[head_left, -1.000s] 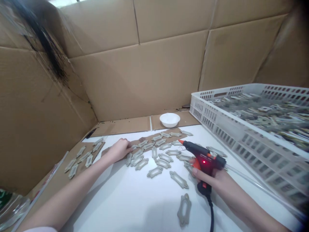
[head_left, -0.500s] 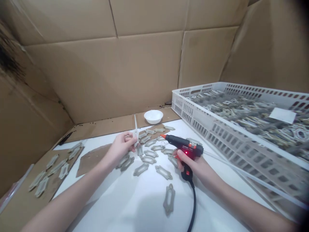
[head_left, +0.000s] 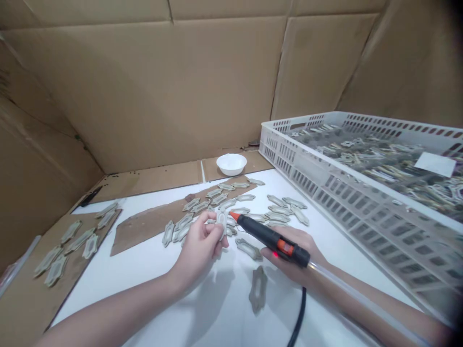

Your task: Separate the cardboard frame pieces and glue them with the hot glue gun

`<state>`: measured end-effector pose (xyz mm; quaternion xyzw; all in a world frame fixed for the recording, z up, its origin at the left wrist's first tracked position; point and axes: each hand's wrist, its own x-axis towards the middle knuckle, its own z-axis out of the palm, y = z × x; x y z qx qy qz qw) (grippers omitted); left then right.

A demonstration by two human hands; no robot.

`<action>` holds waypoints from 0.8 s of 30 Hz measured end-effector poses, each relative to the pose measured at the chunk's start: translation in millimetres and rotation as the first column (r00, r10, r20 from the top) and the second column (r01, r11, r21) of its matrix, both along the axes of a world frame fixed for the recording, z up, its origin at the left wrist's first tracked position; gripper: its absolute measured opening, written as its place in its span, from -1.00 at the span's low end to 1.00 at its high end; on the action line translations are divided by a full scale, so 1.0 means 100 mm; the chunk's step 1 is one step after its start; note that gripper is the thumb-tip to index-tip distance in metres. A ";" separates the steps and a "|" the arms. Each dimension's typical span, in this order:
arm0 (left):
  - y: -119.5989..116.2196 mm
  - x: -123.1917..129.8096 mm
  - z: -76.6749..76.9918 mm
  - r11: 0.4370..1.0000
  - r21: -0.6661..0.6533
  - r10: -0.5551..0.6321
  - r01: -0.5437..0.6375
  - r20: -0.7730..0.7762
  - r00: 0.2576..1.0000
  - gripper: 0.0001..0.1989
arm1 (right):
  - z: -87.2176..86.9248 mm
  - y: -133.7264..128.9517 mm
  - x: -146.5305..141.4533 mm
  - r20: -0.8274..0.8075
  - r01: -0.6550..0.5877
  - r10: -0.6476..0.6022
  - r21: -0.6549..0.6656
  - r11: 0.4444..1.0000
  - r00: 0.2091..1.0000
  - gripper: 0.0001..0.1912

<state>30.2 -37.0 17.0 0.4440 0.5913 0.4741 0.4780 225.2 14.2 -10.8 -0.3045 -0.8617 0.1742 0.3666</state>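
Note:
My left hand (head_left: 202,238) pinches a small pale frame-shaped piece (head_left: 222,221) upright between thumb and fingers, above the white table. Wrapped round a black glue gun (head_left: 269,236) is my right hand (head_left: 294,250). The gun's orange nozzle points left, close to the held piece; whether they touch I cannot tell. A clear glue stick (head_left: 361,299) sticks out of its rear, and a red light glows under the body. Several similar pieces lie around both hands, one of them a nearer grey frame-shaped piece (head_left: 258,289) on the table.
A white plastic crate (head_left: 325,178) full of similar pieces stands on the right, with a white card (head_left: 436,165) inside. At the back sits a white bowl (head_left: 231,165). Several pieces rest on a cardboard sheet (head_left: 77,274) at left. Cardboard walls (head_left: 217,86) surround the table; the gun's black cable (head_left: 299,318) runs toward me.
My left hand has moved right and nearer with the piece. The glue gun has turned and its nozzle has come close to that piece. The view has shifted slightly.

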 end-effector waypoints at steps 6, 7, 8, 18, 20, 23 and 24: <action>-0.02 0.00 -0.02 1.000 -0.016 -0.023 0.022 -0.036 0.999 -0.89 | -0.05 0.00 -0.01 0.038 -0.113 0.107 0.216 0.970 0.994 -0.90; -0.02 0.00 -0.02 0.999 -0.019 -0.028 0.027 -0.039 0.999 -0.89 | -0.03 -0.01 -0.01 0.044 -0.114 0.107 0.219 0.969 0.993 -0.90; -0.02 0.00 -0.01 0.999 -0.021 -0.035 0.034 -0.040 0.999 -0.89 | -0.02 -0.02 -0.01 0.051 -0.114 0.105 0.222 0.968 0.993 -0.90; -0.03 0.01 -0.06 0.996 -0.038 -0.078 0.078 0.003 0.997 -0.86 | -0.01 -0.02 -0.01 0.125 -0.110 0.079 0.264 0.958 0.989 -0.92; -0.03 0.01 -0.05 0.996 -0.048 -0.081 0.081 0.010 0.997 -0.86 | -0.02 -0.02 0.00 0.137 -0.113 0.078 0.269 0.957 0.988 -0.93; -0.04 0.01 -0.04 0.995 -0.049 -0.083 0.083 0.004 0.997 -0.85 | -0.03 -0.02 0.00 0.148 -0.110 0.071 0.278 0.954 0.986 -0.93; -0.04 0.01 -0.04 0.995 -0.049 -0.085 0.085 0.001 0.996 -0.85 | -0.03 -0.02 0.01 0.151 -0.110 0.070 0.281 0.953 0.986 -0.93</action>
